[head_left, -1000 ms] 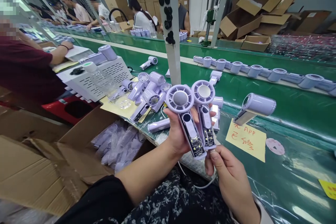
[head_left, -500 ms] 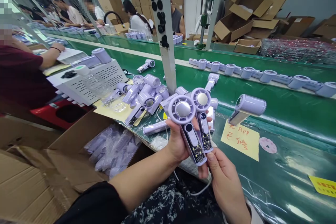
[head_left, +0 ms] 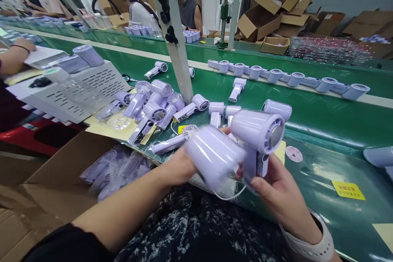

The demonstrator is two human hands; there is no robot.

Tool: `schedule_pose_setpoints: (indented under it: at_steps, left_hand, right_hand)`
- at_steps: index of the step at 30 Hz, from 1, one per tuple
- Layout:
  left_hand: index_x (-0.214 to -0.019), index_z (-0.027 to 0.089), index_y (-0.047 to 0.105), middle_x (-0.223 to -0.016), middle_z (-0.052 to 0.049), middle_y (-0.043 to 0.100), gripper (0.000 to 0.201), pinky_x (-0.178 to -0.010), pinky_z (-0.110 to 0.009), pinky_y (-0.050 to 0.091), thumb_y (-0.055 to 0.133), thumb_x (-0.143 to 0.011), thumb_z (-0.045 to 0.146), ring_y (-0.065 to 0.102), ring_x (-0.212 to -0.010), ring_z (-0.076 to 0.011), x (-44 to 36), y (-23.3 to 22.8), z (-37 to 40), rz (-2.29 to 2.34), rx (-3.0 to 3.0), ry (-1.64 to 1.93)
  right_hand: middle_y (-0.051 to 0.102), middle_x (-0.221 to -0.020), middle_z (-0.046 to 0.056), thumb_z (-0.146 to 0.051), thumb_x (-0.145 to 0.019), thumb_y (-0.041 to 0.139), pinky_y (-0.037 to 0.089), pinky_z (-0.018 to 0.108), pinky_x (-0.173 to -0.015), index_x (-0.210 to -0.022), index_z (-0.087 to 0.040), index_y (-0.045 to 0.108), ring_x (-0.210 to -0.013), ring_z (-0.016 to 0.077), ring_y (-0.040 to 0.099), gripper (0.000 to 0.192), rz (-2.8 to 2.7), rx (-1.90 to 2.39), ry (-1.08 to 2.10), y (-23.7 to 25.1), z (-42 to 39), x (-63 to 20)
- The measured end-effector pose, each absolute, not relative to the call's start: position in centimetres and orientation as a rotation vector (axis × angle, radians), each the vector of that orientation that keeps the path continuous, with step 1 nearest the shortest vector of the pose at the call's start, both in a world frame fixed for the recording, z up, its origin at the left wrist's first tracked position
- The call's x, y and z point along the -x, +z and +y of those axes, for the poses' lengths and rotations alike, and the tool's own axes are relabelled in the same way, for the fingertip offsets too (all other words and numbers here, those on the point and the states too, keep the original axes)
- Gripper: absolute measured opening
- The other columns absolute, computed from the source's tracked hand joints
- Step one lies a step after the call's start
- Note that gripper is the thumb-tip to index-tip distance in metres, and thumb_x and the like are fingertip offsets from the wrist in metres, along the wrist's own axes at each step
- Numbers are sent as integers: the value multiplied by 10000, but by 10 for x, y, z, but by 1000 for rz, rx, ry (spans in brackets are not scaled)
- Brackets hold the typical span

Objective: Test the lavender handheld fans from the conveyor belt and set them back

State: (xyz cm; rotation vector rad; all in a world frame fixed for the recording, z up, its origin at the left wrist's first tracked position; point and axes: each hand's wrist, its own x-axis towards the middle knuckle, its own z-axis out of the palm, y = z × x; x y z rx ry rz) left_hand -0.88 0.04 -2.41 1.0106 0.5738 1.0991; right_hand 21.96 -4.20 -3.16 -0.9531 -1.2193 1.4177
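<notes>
Lilac fans (head_left: 239, 147) in both hands, w/ bench edge (head_left: 172, 159) just beneath.

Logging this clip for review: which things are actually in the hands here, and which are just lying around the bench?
In hand:
left hand grips a blurred lilac fan
right hand holds a second lilac fan

Lying about:
pile of fans
row of fans on the green belt
yellow label
white perforated box
cardboard box
</notes>
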Motion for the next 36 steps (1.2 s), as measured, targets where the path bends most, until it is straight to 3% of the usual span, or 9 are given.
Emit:
schedule_pose_setpoints:
  at_steps: [3, 5, 9, 12, 19, 26, 30, 36]
  left_hand:
    - [-1001, 197, 728, -933, -58, 733, 395, -884, -357, 590, 791, -827, 545, 710, -886, -204, 11, -28, 11, 634, -900, 1209]
    - [-965, 202, 687, -889, -29, 694, 437, -819, -349, 605, 784, -809, 598, 682, -790, -172, 8, -28, 12, 623, -824, 1241]
    - [-1062, 225, 604, -937, -4, 657, 498, -761, -319, 603, 911, -692, 356, 659, -818, -158, -8, -25, 1, 535, -826, 1207]
    - [-1152, 239, 540, -910, 21, 621, 520, -698, -290, 580, 862, -744, 219, 646, -768, -132, -19, -25, -8, 495, -853, 1139]
    - [-1065, 209, 498, -904, 2, 627, 408, -688, -286, 533, 814, -833, 322, 661, -730, -129, -23, -33, -9, 466, -1047, 1017]
    - [-1083, 209, 512, -965, -17, 625, 463, -667, -308, 558, 840, -797, 367, 675, -733, -153, -25, -39, -9, 571, -957, 959]
    - [-1093, 198, 520, -887, 3, 615, 471, -617, -273, 542, 845, -778, 331, 639, -668, -127, -25, -33, -12, 544, -902, 972]
    - [-1138, 217, 511, -951, 8, 598, 463, -611, -272, 560, 817, -797, 280, 658, -702, -130, -25, -27, -14, 444, -917, 977]
  right_hand:
    - [694, -956, 24, -387, -809, 877, 596, 352, -778, -1157, -298, 649, -824, 206, 670, 425, -1158, 1046, 1363, -34, -39, -230]
    - [681, -969, 24, -397, -829, 858, 584, 339, -764, -1125, -292, 651, -835, 197, 650, 376, -1142, 1048, 1343, -34, -37, -235]
    - [688, -1109, 47, -442, -883, 797, 585, 341, -791, -1174, -303, 669, -882, 198, 671, 347, -1063, 897, 1419, -25, -40, -237]
    - [692, -1050, 41, -428, -907, 772, 587, 334, -775, -1139, -296, 689, -832, 189, 679, 279, -1020, 870, 1455, -21, -46, -234]
    - [699, -1044, 35, -371, -927, 759, 592, 334, -751, -1188, -313, 642, -811, 187, 678, 292, -1058, 934, 1426, -39, -49, -231]
    - [700, -1053, 53, -408, -894, 760, 592, 349, -708, -1144, -269, 613, -818, 202, 673, 322, -958, 955, 1537, -46, -46, -224]
    - [694, -993, 30, -419, -883, 781, 574, 307, -679, -1111, -258, 628, -770, 174, 652, 318, -909, 909, 1583, -42, -49, -221]
    - [703, -1052, 29, -397, -938, 742, 582, 316, -737, -1196, -289, 619, -814, 178, 664, 306, -1010, 884, 1622, -47, -49, -228]
